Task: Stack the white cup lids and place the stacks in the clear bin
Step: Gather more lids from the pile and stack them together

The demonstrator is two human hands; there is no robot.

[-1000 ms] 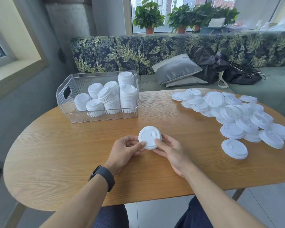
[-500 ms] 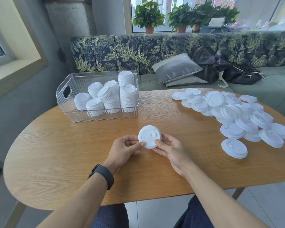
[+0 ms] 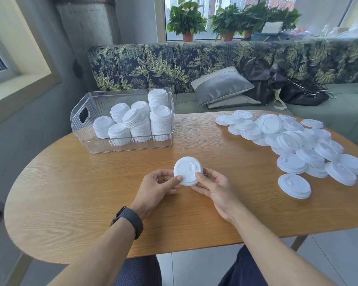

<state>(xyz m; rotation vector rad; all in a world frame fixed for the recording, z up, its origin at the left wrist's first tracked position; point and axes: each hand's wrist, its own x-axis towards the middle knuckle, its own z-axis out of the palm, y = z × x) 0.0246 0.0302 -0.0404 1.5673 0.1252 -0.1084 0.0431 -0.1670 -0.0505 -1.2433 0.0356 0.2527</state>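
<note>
At the frame's centre, the left hand (image 3: 157,187) and right hand (image 3: 214,187) pinch a white lid stack (image 3: 187,170); the clear bin (image 3: 122,120) sits upper left.

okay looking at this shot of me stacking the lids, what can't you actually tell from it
Head view only:
- How many lids are in the held stack: seen from above, with the left hand and right hand covering its sides.
- Lid counts in the clear bin: ribbed walls blur the stacks.
- The size of the loose lid pile: lids overlap.
- The table's right end: cut off by the frame edge.
</note>
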